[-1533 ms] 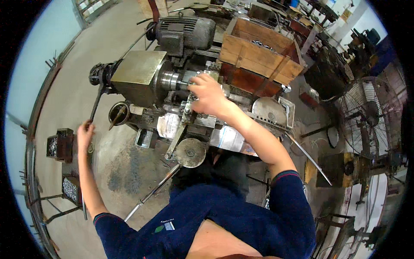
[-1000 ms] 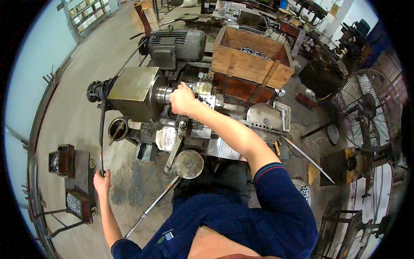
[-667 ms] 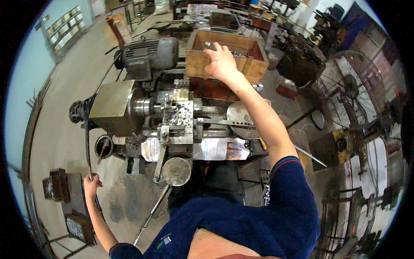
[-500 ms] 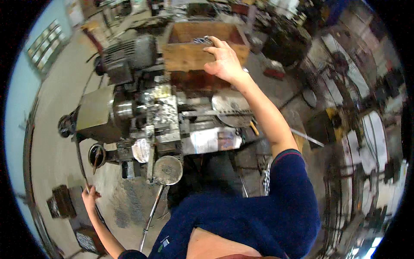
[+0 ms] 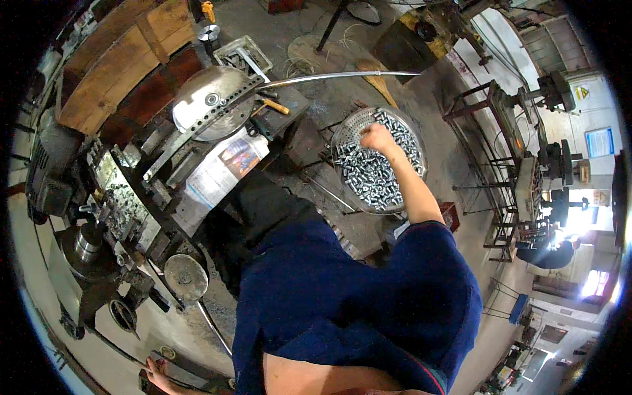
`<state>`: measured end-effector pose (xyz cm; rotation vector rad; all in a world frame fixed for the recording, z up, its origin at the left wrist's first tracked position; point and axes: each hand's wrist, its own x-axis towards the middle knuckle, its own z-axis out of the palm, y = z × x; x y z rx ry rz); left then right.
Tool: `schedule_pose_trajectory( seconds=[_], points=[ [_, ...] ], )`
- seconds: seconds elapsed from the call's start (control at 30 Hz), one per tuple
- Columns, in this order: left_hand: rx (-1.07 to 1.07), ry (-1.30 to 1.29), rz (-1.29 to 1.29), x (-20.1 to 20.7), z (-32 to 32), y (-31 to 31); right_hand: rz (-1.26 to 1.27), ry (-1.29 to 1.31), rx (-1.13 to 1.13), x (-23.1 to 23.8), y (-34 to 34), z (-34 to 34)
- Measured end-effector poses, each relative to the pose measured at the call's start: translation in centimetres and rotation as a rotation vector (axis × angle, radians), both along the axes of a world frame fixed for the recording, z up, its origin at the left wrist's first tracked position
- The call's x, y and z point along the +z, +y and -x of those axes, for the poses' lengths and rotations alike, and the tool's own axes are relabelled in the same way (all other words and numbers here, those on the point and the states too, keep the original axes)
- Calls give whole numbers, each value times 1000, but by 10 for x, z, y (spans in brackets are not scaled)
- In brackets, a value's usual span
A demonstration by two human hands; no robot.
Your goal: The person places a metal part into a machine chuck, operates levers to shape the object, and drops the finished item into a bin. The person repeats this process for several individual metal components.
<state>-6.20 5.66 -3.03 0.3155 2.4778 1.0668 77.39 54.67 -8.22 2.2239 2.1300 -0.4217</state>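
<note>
My right hand (image 5: 377, 138) is over a round perforated metal basin (image 5: 347, 130), at the heap of small shiny cylindrical metal parts (image 5: 375, 181) inside. Its fingers are curled closed; anything within them is hidden. At the lower left, my left hand (image 5: 157, 374) is closed around a long dark lever (image 5: 112, 345), which runs from the machine past a handwheel (image 5: 123, 315). Part of that hand is close to the picture's edge.
On the left stands the machine with its metal spindle (image 5: 87, 242), a large steel disc (image 5: 207, 99) and a printed sheet (image 5: 220, 171). Behind is a wooden box (image 5: 125, 56). A long metal bar (image 5: 342, 76) sticks out to the right. Metal stands (image 5: 487, 112) line the right side.
My view has turned right. My right hand, fingers apart over the wooden box with small shiny parts at its fingertips, has moved to the basin and closed. My left hand stays at the lever.
</note>
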Motion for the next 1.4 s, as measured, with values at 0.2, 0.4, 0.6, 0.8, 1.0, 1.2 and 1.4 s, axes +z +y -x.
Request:
schedule_pose_trajectory(
  seconds=[0.2, 0.4, 0.6, 0.8, 1.0, 1.2, 1.4],
  points=[
    [53, 5, -17, 15, -14, 9, 66, -60, 209, -44, -17, 11],
    [26, -16, -9, -5, 16, -14, 221, -155, 153, -43, -6, 20],
    [29, -1, 74, -8, 24, -18, 28, -85, 94, -44, -11, 22],
    [-342, 479, 285, 130, -99, 83, -152, 647, 325, 58, 1, 117],
    [-567, 72, -461, 149, -202, 249, -45, 1181, 1065, 149, -30, 325],
    [-571, -828, -940, 146, -282, 286, -188, 1327, 1352, 194, -80, 431],
    [-632, -328, -734, 123, -259, 279, -306, 1098, 1427, 200, -94, 437]
  ],
)
